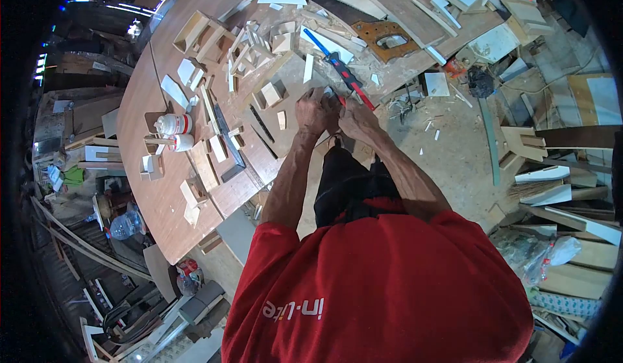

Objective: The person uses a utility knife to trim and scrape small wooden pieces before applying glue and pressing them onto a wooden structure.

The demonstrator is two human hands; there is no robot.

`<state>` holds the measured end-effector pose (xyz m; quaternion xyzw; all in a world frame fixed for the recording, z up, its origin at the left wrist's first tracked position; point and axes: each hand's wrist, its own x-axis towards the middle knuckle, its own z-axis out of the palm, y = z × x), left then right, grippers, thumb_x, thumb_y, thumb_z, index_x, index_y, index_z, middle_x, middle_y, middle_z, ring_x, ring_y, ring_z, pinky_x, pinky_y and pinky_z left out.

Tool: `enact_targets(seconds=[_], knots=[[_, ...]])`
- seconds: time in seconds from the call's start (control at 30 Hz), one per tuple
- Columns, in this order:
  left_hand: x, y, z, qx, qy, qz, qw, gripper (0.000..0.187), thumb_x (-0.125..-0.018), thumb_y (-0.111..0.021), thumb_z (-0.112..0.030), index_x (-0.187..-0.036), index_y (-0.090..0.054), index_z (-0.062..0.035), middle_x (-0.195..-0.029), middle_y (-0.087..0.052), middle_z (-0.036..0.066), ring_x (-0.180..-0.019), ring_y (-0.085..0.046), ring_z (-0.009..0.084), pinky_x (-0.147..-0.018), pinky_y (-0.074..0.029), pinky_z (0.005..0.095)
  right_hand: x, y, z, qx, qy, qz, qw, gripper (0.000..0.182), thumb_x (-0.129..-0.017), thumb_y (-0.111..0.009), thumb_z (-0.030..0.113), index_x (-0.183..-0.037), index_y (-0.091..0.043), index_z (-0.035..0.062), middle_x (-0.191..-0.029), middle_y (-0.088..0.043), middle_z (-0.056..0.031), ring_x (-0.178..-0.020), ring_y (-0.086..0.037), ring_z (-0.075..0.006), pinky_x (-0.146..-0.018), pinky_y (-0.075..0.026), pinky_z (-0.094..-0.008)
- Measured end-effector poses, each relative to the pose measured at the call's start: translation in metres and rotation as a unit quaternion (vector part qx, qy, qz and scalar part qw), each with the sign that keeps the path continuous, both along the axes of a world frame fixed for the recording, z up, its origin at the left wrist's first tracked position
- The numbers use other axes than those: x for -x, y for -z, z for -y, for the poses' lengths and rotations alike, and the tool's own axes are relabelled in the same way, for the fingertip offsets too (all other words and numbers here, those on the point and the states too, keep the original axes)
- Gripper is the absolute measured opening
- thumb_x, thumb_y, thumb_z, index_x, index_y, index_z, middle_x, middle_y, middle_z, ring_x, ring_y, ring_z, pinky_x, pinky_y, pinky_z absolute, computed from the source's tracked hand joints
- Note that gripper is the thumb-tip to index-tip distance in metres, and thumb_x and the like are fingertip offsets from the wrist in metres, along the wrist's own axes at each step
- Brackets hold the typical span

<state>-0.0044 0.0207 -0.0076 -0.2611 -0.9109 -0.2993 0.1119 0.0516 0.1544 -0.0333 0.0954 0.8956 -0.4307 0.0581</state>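
Note:
My left hand is closed at the near edge of the wooden table, its fingers curled down. Close beside it, my right hand is closed too. Between them shows a small bit of something pale and red, too hidden by the fingers to name. Just beyond my hands lies a long tool with a blue end and a red-and-black grip. A handsaw with a wooden handle rests farther back. Small wood blocks and thin dark strips lie left of my left hand.
White glue bottles stand on the left of the table. A metal-edged bar and open wooden frames lie there too. Offcuts pile up on the right; scraps litter the floor.

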Motion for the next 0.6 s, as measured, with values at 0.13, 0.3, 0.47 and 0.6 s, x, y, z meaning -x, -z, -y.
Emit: enact_targets(seconds=[0.13, 0.3, 0.47, 0.6], knots=[[0.004, 0.004, 0.0, -0.012, -0.016, -0.002, 1.0, 0.017, -0.073, -0.061, -0.01, -0.09, -0.062, -0.0053, -0.081, -0.062, 0.017, -0.074, -0.061, 0.0366, -0.063, -0.048, 0.0459, 0.0, 0.011, -0.006, -0.029, -0.108, -0.017, 0.994, 0.031, -0.088, -0.046, 0.025, -0.084, -0.06, -0.0026, -0.083, -0.062, -0.0267, -0.084, -0.061, -0.0431, -0.07, -0.047, -0.0476], [0.014, 0.006, -0.001, -0.056, -0.081, 0.159, 0.982, 0.02, -0.076, -0.061, -0.006, -0.096, -0.059, -0.0054, -0.076, -0.06, 0.018, -0.075, -0.059, 0.0378, -0.067, -0.047, 0.0458, -0.01, -0.021, -0.021, -0.018, -0.037, 0.065, 0.997, 0.034, -0.09, -0.045, 0.026, -0.088, -0.06, -0.0048, -0.081, -0.062, -0.0272, -0.082, -0.061, -0.0442, -0.069, -0.048, -0.0472], [0.013, 0.013, 0.001, -0.048, -0.054, 0.065, 0.995, 0.027, -0.076, -0.061, -0.003, -0.102, -0.057, -0.0052, -0.083, -0.059, 0.019, -0.084, -0.055, 0.0382, -0.076, -0.045, 0.0448, -0.008, -0.018, -0.022, -0.015, -0.012, 0.062, 0.998, 0.035, -0.091, -0.045, 0.026, -0.1, -0.056, -0.0066, -0.081, -0.061, -0.0296, -0.079, -0.061, -0.0445, -0.07, -0.048, -0.0487], [0.008, 0.003, 0.002, -0.06, -0.059, 0.091, 0.992, 0.034, -0.075, -0.061, -0.002, -0.109, -0.055, -0.003, -0.095, -0.057, 0.02, -0.09, -0.053, 0.0386, -0.08, -0.043, 0.0455, -0.005, -0.002, -0.025, -0.15, -0.168, -0.023, 0.974, 0.035, -0.09, -0.046, 0.025, -0.104, -0.054, -0.0064, -0.084, -0.06, -0.0311, -0.079, -0.061, -0.0458, -0.07, -0.048, -0.0494]])
